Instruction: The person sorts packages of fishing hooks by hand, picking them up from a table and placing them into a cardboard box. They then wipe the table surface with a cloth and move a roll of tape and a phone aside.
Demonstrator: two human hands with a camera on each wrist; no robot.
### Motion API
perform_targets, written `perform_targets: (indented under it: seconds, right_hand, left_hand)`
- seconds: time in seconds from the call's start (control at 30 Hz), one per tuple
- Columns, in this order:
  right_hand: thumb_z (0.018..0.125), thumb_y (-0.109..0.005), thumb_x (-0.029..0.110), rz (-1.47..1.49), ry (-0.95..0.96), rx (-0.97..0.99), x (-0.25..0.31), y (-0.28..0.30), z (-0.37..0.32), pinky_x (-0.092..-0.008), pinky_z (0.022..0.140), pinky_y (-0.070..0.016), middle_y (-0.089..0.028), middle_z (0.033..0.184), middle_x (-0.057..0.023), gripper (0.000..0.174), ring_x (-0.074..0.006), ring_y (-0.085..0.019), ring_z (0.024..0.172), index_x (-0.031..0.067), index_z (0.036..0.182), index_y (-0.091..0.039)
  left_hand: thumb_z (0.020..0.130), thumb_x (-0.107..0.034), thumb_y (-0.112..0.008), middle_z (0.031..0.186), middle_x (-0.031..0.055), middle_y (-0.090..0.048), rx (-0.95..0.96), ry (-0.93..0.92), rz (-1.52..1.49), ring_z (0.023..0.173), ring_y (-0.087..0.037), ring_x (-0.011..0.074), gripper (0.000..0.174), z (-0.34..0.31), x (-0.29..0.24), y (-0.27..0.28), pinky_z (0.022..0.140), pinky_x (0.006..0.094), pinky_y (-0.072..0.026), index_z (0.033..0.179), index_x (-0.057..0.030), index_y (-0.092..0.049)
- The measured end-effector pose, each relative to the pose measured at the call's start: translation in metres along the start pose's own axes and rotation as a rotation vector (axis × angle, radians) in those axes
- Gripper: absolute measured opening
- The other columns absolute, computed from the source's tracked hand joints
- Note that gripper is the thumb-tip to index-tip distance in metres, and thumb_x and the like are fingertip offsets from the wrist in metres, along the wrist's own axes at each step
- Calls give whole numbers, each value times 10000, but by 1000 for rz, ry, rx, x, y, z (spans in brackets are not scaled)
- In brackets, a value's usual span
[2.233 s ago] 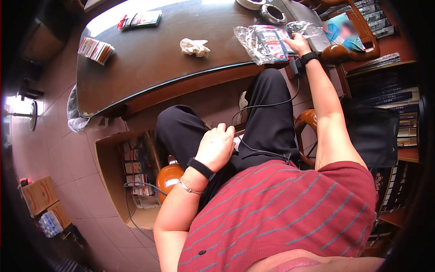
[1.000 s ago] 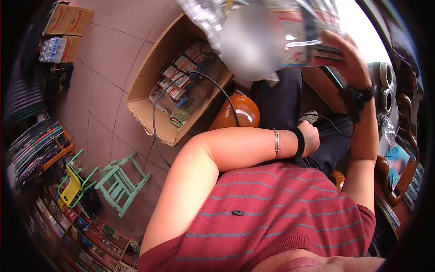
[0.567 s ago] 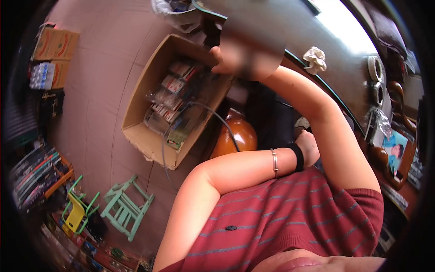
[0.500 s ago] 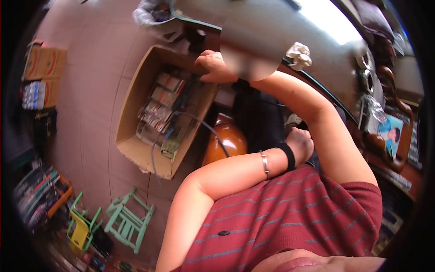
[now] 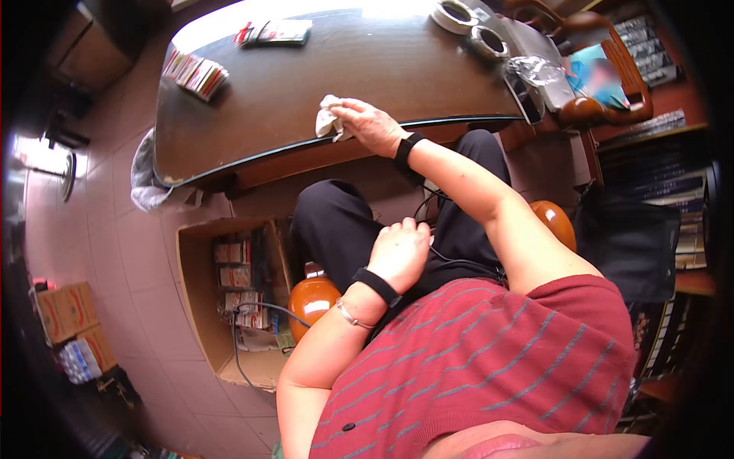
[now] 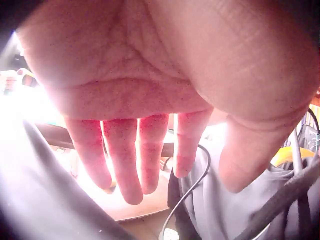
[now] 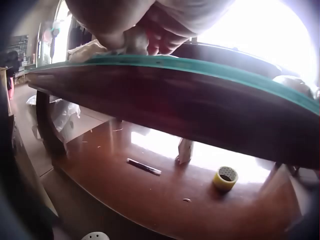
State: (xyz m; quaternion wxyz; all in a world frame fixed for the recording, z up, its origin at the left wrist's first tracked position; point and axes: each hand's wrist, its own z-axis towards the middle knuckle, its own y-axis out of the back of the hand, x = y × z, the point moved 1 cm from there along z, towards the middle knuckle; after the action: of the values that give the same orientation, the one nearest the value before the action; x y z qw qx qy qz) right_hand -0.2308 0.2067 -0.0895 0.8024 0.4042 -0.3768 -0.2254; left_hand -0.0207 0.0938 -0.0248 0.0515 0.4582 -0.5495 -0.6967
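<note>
On the dark table (image 5: 252, 99), near its front edge, my right hand (image 5: 371, 128) pinches a crumpled white tissue (image 5: 329, 121). The right wrist view has that hand above the glass edge, with part of the tissue (image 7: 87, 50) beside the fingers. My left hand (image 5: 401, 251) lies over my lap, back upward, holding nothing. In the left wrist view the palm and relaxed fingers of the left hand (image 6: 135, 95) hang down, slightly spread. An open cardboard box (image 5: 195, 294) with small packs (image 5: 235, 277) stands on the floor to the left of my legs.
Bundled packs (image 5: 195, 74) and a second bundle (image 5: 275, 32) lie on the table's far left. Tape rolls (image 5: 489, 43) and clear plastic (image 5: 539, 70) are at its right. A black cable (image 5: 267, 306) crosses the box. Below the tabletop is a yellow tape roll (image 7: 225, 178).
My right hand has gone from above the box back to the table and taken hold of the tissue. The head view has swung back toward the table. My left hand stays at my lap.
</note>
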Motion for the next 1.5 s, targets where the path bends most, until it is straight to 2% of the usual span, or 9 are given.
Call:
perform_targets:
  seconds: [0.23, 0.37, 0.5, 0.77, 0.9, 1.03, 1.3, 1.43, 1.5]
  right_hand:
    - [904, -601, 104, -471, -152, -296, -101, 98, -31, -420, 949, -512, -659, 1155, -180, 231, -346, -610, 1106, 64, 1110, -696]
    - [912, -616, 166, -516, -679, -515, -158, 194, -89, -421, 901, -507, -666, 1077, -176, 237, -330, -618, 1005, 67, 1092, -733]
    - [887, -628, 274, -301, -1012, 26, -226, 198, -152, -408, 964, -483, -698, 1121, -148, 347, -336, -596, 1124, 79, 1165, -698]
    - [915, -499, 508, -517, -956, 35, -315, 146, -75, -452, 1196, -231, -434, 1490, -233, 720, -378, -354, 1420, 12, 1436, -461]
    - [898, -549, 510, -416, -743, 116, -199, 88, 14, -467, 1175, -270, -321, 1553, -231, 801, -381, -314, 1439, 13, 1489, -339]
    - [919, -527, 524, -94, -39, 291, -44, 24, -20, -482, 1173, -257, -322, 1554, -247, 821, -378, -300, 1450, -28, 1492, -327]
    - [915, -492, 590, -554, -1146, -76, -209, 149, -117, -472, 1169, -271, -313, 1558, -251, 906, -361, -317, 1436, -39, 1521, -252]
    - [945, -483, 511, -274, -887, 237, -122, 134, -83, -481, 1159, -288, -364, 1493, -320, 835, -379, -370, 1395, -133, 1447, -311]
    - [968, -501, 395, -417, -417, 89, -71, 53, -99, -472, 1207, -211, -301, 1554, -282, 721, -389, -287, 1459, -74, 1482, -314]
  left_hand:
    - [834, -179, -704, 1015, 193, -620, 119, 37, -14, 946, -638, 347, 376, 2, 2, 11, 839, 412, -522, 1133, 8, -577]
    - [838, -179, -702, 1058, 193, -615, 141, 27, -30, 966, -635, 349, 448, -2, -4, 18, 841, 411, -526, 1218, 15, -566]
    - [843, -180, -697, 1071, 192, -609, 197, 54, -38, 983, -629, 348, 447, 0, -6, 19, 853, 408, -523, 1221, 21, -568]
    - [840, -182, -704, 1099, 176, -600, 176, 55, -29, 1005, -622, 329, 460, 10, -1, 14, 869, 397, -519, 1230, 21, -569]
    - [840, -176, -702, 1106, 175, -601, 184, 73, -28, 1014, -622, 326, 460, 12, -1, 17, 872, 396, -517, 1235, 18, -569]
    - [836, -172, -705, 1108, 177, -601, 198, 97, -49, 1016, -621, 328, 466, 3, -1, 18, 879, 396, -514, 1242, 13, -569]
    - [825, -182, -714, 1053, 155, -601, 118, 32, -28, 974, -625, 305, 467, 8, 0, 15, 860, 403, -504, 1228, 2, -567]
    - [839, -174, -708, 1116, 176, -598, 208, 68, -39, 1014, -619, 331, 460, 12, -2, 15, 885, 398, -514, 1239, 6, -570]
    - [842, -173, -706, 1120, 180, -601, 217, 68, -34, 1019, -620, 337, 461, 13, 1, 13, 887, 401, -515, 1240, 13, -568]
